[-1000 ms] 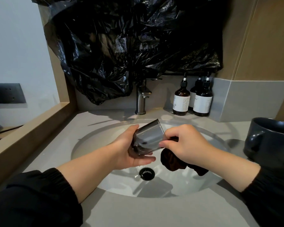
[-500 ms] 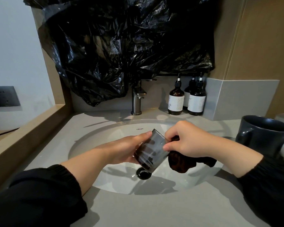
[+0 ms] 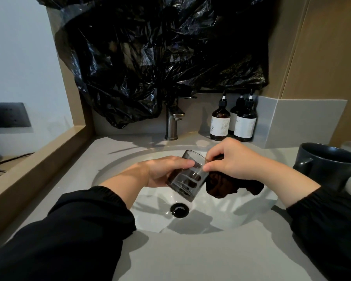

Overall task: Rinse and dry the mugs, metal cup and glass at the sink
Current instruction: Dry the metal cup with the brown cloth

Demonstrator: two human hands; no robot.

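While my two hands meet over the basin, the largest thing before me is the crumpled black plastic sheet point(image 3: 160, 57), which hangs on the wall well above and beyond my grip. The grey counter point(image 3: 190, 256) spreads beneath both forearms, and the white sink point(image 3: 117, 171) is set into it directly under what I hold. Well off to the right of my right hand, a dark mug point(image 3: 324, 167) stands upright on the counter with its handle turned toward my hands. A pale rounded piece and a shiny rim show at the frame edge beside it, too cut off for me to tell what they are. Beyond my right hand, three brown pump bottles point(image 3: 231, 122) stand close together at the back wall, and the metal faucet point(image 3: 171, 122) rises beyond my left hand. My left hand point(image 3: 164, 171) grips the glass point(image 3: 187, 177), with the thumb along its upper side and the fingers curled underneath, showing through the tinted wall. The glass is above the basin, tilted, with its mouth up and its base down toward me. My right hand point(image 3: 235, 161) pinches the dark cloth point(image 3: 227, 187) at the rim, thumb pressed on the glass's outer wall. The rest of the cloth hangs bunched under my palm, just beside the glass. The black drain point(image 3: 179, 208) lies below the base of the glass, apart from it.
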